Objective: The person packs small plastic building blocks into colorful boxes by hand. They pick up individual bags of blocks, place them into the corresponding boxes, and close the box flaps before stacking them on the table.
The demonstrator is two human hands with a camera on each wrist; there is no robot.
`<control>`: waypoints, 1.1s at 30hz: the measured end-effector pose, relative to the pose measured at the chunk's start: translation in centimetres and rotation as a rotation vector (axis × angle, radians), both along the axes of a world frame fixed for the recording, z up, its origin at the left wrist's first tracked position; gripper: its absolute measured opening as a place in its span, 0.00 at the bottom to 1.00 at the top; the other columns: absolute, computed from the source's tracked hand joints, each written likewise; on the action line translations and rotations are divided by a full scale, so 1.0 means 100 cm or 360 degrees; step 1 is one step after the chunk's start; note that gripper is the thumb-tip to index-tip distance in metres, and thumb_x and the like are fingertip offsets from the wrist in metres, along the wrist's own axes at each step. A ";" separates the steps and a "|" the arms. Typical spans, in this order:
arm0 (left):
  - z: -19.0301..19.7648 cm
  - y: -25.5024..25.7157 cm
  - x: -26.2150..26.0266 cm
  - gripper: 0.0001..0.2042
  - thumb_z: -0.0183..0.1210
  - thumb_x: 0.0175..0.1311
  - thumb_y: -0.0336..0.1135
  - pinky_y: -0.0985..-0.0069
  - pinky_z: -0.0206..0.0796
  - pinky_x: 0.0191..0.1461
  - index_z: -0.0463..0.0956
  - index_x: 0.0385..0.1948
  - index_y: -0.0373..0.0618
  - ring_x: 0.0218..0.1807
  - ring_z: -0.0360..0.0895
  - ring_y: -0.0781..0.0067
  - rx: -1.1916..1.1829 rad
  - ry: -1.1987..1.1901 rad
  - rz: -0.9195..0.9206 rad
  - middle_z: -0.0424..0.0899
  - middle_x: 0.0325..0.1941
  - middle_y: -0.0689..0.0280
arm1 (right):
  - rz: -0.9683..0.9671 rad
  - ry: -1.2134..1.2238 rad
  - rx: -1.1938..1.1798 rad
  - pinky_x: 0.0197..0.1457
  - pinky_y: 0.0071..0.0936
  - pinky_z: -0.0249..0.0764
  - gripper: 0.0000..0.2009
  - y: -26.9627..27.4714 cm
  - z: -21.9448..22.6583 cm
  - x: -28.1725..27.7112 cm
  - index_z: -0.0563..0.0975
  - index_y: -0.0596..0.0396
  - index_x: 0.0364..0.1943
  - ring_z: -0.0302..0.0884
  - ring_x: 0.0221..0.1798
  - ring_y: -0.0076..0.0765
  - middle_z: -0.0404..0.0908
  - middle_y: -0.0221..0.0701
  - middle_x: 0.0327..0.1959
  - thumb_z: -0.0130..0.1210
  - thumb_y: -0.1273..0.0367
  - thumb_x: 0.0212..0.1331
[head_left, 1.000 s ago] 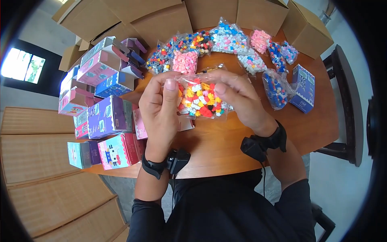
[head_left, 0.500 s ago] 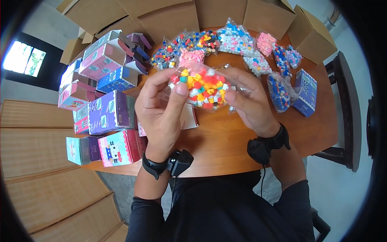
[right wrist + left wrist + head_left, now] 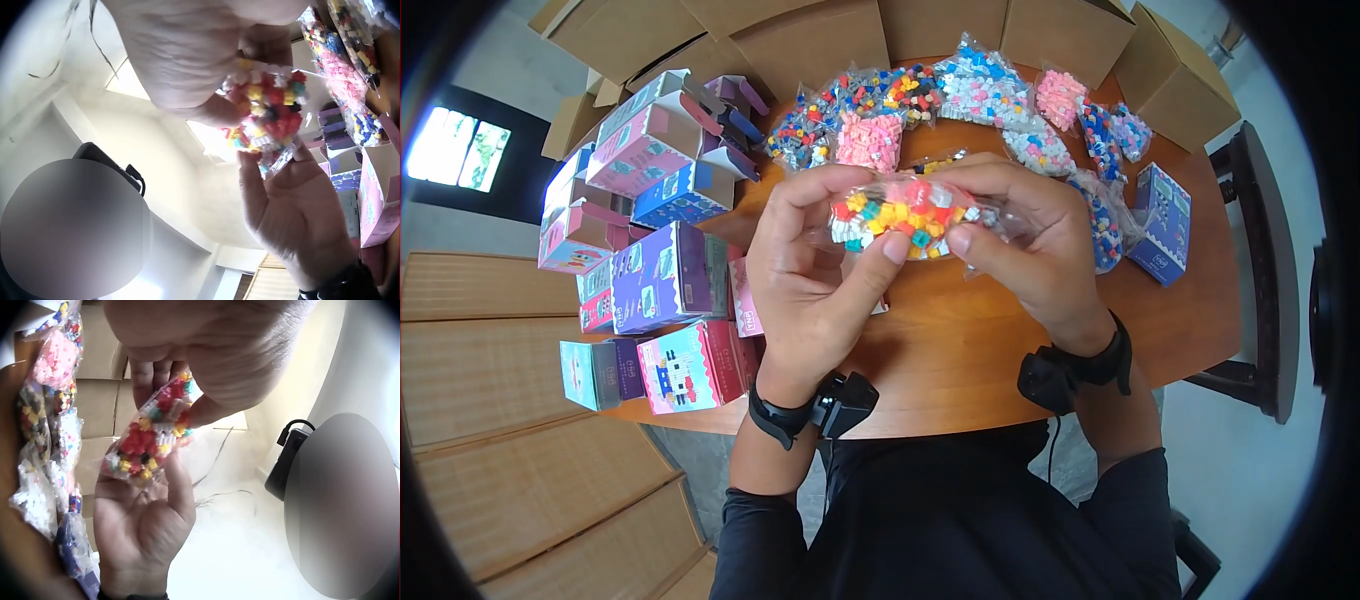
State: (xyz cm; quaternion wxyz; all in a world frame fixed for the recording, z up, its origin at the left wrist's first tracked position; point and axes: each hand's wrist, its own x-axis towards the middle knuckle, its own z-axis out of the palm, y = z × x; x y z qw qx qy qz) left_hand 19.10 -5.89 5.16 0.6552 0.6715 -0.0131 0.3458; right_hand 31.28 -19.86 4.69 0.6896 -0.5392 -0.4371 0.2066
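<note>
A clear plastic bag of small building bricks [image 3: 900, 212], mostly red, yellow, white and teal, is held up above the table between both hands. The left hand [image 3: 815, 270] grips its left end, thumb across the near face and fingers behind. At the opposite end the right hand [image 3: 1040, 245] pinches it, its thumb [image 3: 975, 243] close to the left thumb. In the left wrist view the bag [image 3: 153, 431] is tilted, with bricks bunched inside. The right wrist view shows the bag [image 3: 265, 112] between the fingers of both hands.
Behind the hands lie several brick bags, including a pink one [image 3: 868, 140] and a blue-and-white one [image 3: 985, 85]. Opened toy boxes [image 3: 665, 275] are stacked at the left of the wooden table [image 3: 960, 370]. A purple box [image 3: 1162, 225] stands at right; cardboard boxes [image 3: 800, 50] line the back.
The bag has tipped from facing the head camera to a flatter, bunched pose, and its bricks have shifted inside. The two thumbs have come closer together along its near edge.
</note>
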 end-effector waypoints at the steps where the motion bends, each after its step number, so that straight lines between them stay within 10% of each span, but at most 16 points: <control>1: -0.001 0.001 0.000 0.20 0.62 0.56 0.21 0.78 0.69 0.53 0.65 0.50 0.35 0.52 0.74 0.74 0.0012 0.0018 0.0027 0.76 0.49 0.56 | -0.0011 -0.0026 -0.0022 0.53 0.23 0.71 0.16 0.001 -0.001 0.001 0.75 0.64 0.48 0.76 0.47 0.24 0.80 0.35 0.43 0.57 0.79 0.53; 21: 0.000 -0.002 -0.001 0.17 0.60 0.59 0.23 0.84 0.71 0.42 0.67 0.48 0.35 0.45 0.76 0.79 -0.0455 0.0213 -0.0083 0.79 0.45 0.57 | 0.0110 0.0243 0.0088 0.51 0.19 0.70 0.13 0.003 -0.005 -0.004 0.73 0.62 0.45 0.75 0.45 0.20 0.79 0.31 0.41 0.58 0.78 0.54; 27: 0.007 0.001 -0.002 0.17 0.60 0.57 0.22 0.84 0.70 0.43 0.69 0.48 0.35 0.46 0.76 0.78 -0.0064 0.0336 0.0045 0.79 0.45 0.59 | 0.0087 0.0248 0.0065 0.51 0.19 0.71 0.13 0.006 -0.012 -0.002 0.74 0.62 0.44 0.75 0.46 0.20 0.79 0.31 0.41 0.59 0.77 0.54; 33: 0.015 0.016 -0.006 0.19 0.61 0.54 0.19 0.83 0.70 0.47 0.68 0.49 0.34 0.47 0.75 0.79 -0.0152 0.0686 -0.0329 0.79 0.44 0.62 | 0.0041 0.0175 -0.0049 0.49 0.18 0.72 0.12 0.007 -0.011 -0.006 0.75 0.62 0.43 0.75 0.43 0.19 0.80 0.31 0.40 0.60 0.76 0.55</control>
